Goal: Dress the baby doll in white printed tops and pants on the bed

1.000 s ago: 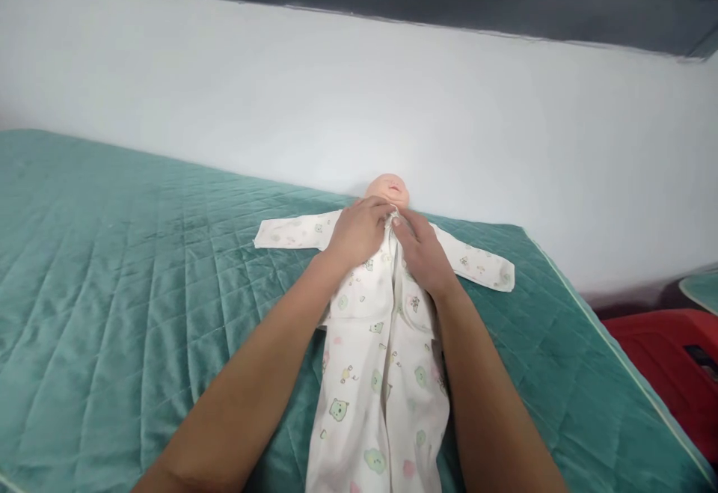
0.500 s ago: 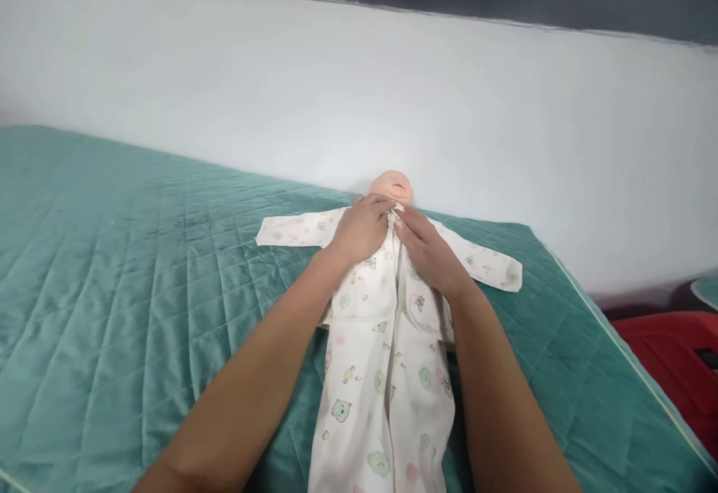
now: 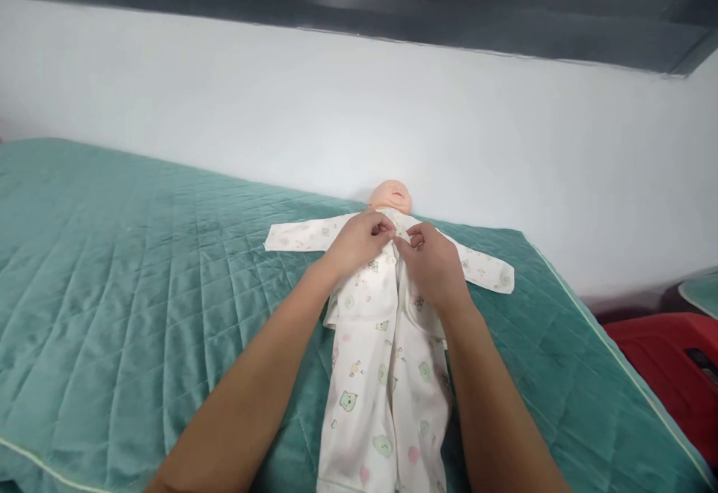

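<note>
A doll (image 3: 391, 197) lies on its back, dressed in a white baby outfit (image 3: 359, 373) printed with green and pink figures, its sleeves spread to both sides. My left hand (image 3: 363, 240) pinches the front edge of the outfit just below the neck. Close beside it, my right hand (image 3: 433, 262) pinches the opposite front edge, thumb and forefinger together. The fingertips of both hands nearly meet at the chest. A small round button shows on the front edge just under them. What lies between the fingertips is too small to tell.
A green quilted cover (image 3: 140, 291) lies under the doll, its piped edge running down the right side. Behind stands a white wall (image 3: 280, 104) below a dark ledge (image 3: 393, 7). At the right is a red object (image 3: 667, 358).
Both hands have moved slightly down from the collar, and their flattened fingers have curled into pinches. The neckline is now uncovered. The view has tilted up a little.
</note>
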